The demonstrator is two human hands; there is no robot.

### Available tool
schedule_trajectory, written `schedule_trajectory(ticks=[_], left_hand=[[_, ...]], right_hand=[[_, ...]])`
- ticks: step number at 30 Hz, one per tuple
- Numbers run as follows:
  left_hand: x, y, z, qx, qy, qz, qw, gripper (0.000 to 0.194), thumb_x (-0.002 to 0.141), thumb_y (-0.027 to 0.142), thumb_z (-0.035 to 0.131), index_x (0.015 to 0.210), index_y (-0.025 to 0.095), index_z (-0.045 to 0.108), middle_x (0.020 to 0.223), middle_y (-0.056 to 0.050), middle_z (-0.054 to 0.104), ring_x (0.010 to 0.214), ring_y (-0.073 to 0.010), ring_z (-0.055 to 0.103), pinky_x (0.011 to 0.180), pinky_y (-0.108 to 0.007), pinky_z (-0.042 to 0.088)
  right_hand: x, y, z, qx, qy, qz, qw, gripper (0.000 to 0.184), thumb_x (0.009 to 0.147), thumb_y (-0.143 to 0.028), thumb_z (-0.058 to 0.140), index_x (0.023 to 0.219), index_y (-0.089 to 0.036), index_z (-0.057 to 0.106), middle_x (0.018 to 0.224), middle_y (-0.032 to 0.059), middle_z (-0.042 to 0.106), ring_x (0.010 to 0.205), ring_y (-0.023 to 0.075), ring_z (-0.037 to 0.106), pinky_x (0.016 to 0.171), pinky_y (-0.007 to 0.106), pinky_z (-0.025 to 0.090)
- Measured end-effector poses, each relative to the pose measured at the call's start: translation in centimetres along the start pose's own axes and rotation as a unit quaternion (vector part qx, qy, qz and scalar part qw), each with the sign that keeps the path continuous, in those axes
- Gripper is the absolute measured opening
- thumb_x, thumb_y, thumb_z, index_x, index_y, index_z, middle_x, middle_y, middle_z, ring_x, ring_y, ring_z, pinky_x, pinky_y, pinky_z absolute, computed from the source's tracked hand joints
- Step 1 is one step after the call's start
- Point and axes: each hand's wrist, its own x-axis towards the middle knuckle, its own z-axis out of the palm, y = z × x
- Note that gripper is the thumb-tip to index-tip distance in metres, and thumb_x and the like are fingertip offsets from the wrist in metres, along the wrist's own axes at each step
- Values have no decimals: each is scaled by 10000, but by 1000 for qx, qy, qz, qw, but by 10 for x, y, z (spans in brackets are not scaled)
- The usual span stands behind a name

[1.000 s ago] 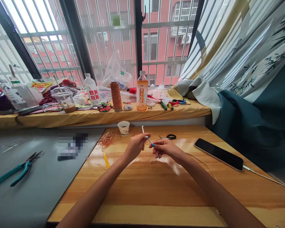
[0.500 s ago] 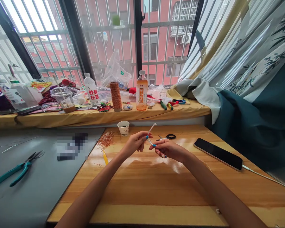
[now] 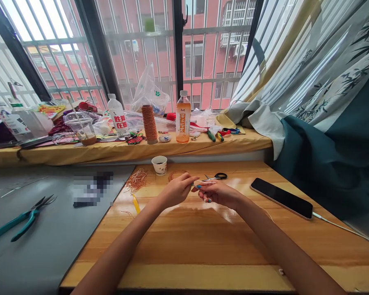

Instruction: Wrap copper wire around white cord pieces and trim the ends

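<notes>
Above the middle of the wooden table my left hand (image 3: 177,190) is closed, its fingertips pinching a thin white strip (image 3: 204,182). The strip extends rightward over the fingers of my right hand (image 3: 222,193). My right hand is closed too, its thumb and forefinger on the strip's near end, the other fingers curled below. The fingertips of both hands almost meet, so the pinched end is largely hidden. Just behind the hands lie black-handled scissors (image 3: 220,176) and a loose coil of copper-coloured cord (image 3: 177,173).
A paper cup (image 3: 159,166) holding dark liquid stands behind my left hand, near a tangle of copper-coloured threads (image 3: 137,180) and a yellow piece (image 3: 136,203). To the right lies a phone (image 3: 281,197) on a cable. Teal pliers (image 3: 27,219) rest on the grey mat. Bottles and a cord spool (image 3: 149,125) line the sill.
The white strip has swung from pointing up to lying nearly flat toward the right. My left hand has turned over, bringing its fingertips close to my right hand's.
</notes>
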Motion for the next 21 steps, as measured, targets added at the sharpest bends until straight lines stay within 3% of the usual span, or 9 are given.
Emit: schedule_trajectory(ticks=[8, 11, 13, 15, 19, 21], left_hand=[[0, -5, 4, -13, 22, 35, 999, 378, 828, 134, 310, 1170, 216, 448, 893, -63, 489, 799, -119, 488, 719, -230, 413], [0, -3, 3, -11, 45, 27, 999, 390, 811, 99, 306, 1146, 210, 474, 842, -51, 478, 747, -109, 479, 691, -219, 415], [0, -1, 2, -16, 54, 17, 998, 386, 799, 88, 311, 1121, 192, 497, 804, -44, 466, 690, -100, 465, 649, -209, 418], [1, 2, 1, -23, 60, 7, 998, 386, 785, 74, 315, 1097, 183, 516, 789, -40, 460, 642, -90, 449, 611, -200, 416], [2, 3, 0, -37, 66, -3, 997, 414, 756, 48, 324, 1082, 200, 531, 777, -29, 457, 569, -68, 413, 551, -182, 403], [2, 3, 0, -47, 70, 4, 996, 429, 746, 45, 328, 1088, 207, 530, 763, -23, 453, 542, -60, 401, 528, -175, 392]], right_hand=[[1, -3, 3, 15, 51, -28, 998, 137, 707, -221, 572, 771, -104, 601, 551, -21, 507, 429, 31, 416, 432, 168, 324], [8, 1, 3, -54, 170, -84, 980, 178, 776, -246, 444, 856, -128, 551, 567, -8, 524, 428, 63, 456, 430, 193, 344], [10, 3, 5, -142, 279, -167, 935, 221, 812, -294, 376, 928, -157, 504, 623, 5, 539, 468, 90, 493, 441, 209, 370], [8, 3, 7, -211, 342, -257, 879, 270, 831, -362, 335, 981, -182, 470, 706, 21, 547, 547, 110, 527, 496, 229, 415], [-2, -1, 11, -305, 367, -368, 798, 339, 837, -435, 310, 1035, -213, 471, 877, 61, 573, 759, 160, 559, 701, 296, 441], [-5, -2, 12, -407, 331, -385, 759, 294, 821, -409, 382, 995, -224, 530, 929, 71, 588, 860, 195, 546, 791, 331, 409]])
